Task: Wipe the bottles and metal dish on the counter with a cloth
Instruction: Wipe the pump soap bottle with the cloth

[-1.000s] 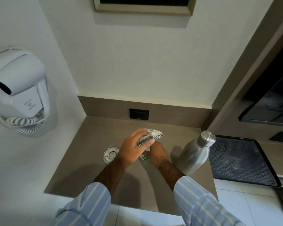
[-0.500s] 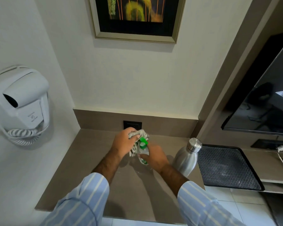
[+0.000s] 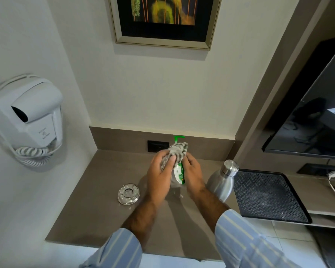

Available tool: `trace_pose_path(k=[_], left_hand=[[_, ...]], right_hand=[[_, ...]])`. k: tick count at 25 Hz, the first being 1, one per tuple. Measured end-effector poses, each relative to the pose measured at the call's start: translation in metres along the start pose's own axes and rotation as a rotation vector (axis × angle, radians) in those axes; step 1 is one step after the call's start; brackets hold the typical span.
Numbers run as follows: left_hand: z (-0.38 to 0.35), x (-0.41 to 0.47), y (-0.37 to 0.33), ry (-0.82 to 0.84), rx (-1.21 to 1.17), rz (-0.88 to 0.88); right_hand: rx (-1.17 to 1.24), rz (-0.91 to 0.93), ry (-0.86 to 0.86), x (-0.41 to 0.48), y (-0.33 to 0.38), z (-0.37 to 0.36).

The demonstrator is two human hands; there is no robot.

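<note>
Right now my left hand point(image 3: 159, 178) has its fingers closed around the striped cloth point(image 3: 175, 151), bunched over the neck of the clear pump bottle point(image 3: 179, 174), just under its green pump head point(image 3: 178, 138). My right hand point(image 3: 191, 172) grips the bottle's far side to steady it, above the counter point(image 3: 97, 206); whether its base touches I cannot tell. I judge the bottle light, smooth plastic, likely slippery, so the body by the label is the place to hold while the soft cloth does the rubbing; the thin pump looks like the part to spare. Near my right wrist stands the steel bottle point(image 3: 221, 180), probably heavier and rigid, best taken around its middle. Left of my left hand lies the metal dish point(image 3: 128, 194), flat, shallow and easily skidded.
</note>
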State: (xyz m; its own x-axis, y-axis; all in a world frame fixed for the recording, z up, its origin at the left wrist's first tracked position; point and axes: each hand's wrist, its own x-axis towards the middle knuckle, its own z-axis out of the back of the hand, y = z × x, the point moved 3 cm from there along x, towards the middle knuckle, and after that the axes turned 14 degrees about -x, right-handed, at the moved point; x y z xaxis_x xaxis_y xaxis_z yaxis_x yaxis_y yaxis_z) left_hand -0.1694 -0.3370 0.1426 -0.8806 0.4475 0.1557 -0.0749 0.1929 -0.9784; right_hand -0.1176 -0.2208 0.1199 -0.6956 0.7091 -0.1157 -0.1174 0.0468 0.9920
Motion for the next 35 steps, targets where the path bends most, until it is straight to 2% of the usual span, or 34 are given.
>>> trace_pose_path(k=[2,3,5,8,11,13,14,17,18,20,22,24,26,29,32,35], left_hand=[[-0.01,0.003,-0.018,-0.007,0.078,-0.136],[-0.012,0.007,-0.024,-0.014,0.097,-0.147],[-0.015,0.014,-0.03,-0.023,0.082,-0.089],[-0.021,0.011,-0.031,-0.019,0.034,-0.027],[-0.025,-0.015,-0.021,0.056,0.186,-0.237],[-0.024,-0.026,-0.014,0.052,0.213,-0.298],[-0.023,-0.023,-0.014,0.005,0.163,-0.238],[-0.025,0.005,-0.021,-0.112,-0.12,0.137],[-0.024,0.015,-0.024,-0.116,-0.211,0.21],[-0.023,0.024,-0.03,-0.088,-0.35,0.244],[-0.025,0.016,-0.033,-0.028,-0.363,0.166],[-0.025,-0.001,-0.03,0.034,-0.256,0.05],[-0.021,-0.007,-0.029,0.014,-0.135,-0.025],[-0.013,0.023,-0.033,-0.053,-0.071,0.025],[-0.021,0.029,-0.044,0.037,-0.175,0.003],[-0.029,0.01,-0.039,0.123,-0.057,-0.166]], right_hand=[[0.073,-0.014,-0.003,-0.006,0.002,-0.006],[0.127,-0.024,-0.01,-0.008,0.005,-0.008],[0.202,-0.026,-0.042,-0.009,0.013,-0.007],[0.168,0.001,-0.122,-0.007,0.021,0.002],[0.171,-0.038,-0.211,-0.001,0.022,0.016],[0.206,-0.052,-0.159,-0.004,0.028,0.018],[0.203,-0.053,-0.11,-0.006,0.03,0.017],[0.064,-0.017,0.056,-0.018,0.028,0.004],[0.023,0.009,0.092,-0.021,0.027,0.0],[-0.039,0.049,0.1,-0.019,0.033,-0.001],[-0.051,0.038,0.079,-0.014,0.047,0.007],[-0.091,0.048,0.069,-0.008,0.056,0.019],[-0.186,0.095,0.112,-0.012,0.057,0.02],[-0.277,0.179,0.26,-0.028,0.054,0.007],[-0.177,0.202,0.209,-0.021,0.069,0.012],[0.074,0.143,0.187,-0.004,0.082,0.022]])
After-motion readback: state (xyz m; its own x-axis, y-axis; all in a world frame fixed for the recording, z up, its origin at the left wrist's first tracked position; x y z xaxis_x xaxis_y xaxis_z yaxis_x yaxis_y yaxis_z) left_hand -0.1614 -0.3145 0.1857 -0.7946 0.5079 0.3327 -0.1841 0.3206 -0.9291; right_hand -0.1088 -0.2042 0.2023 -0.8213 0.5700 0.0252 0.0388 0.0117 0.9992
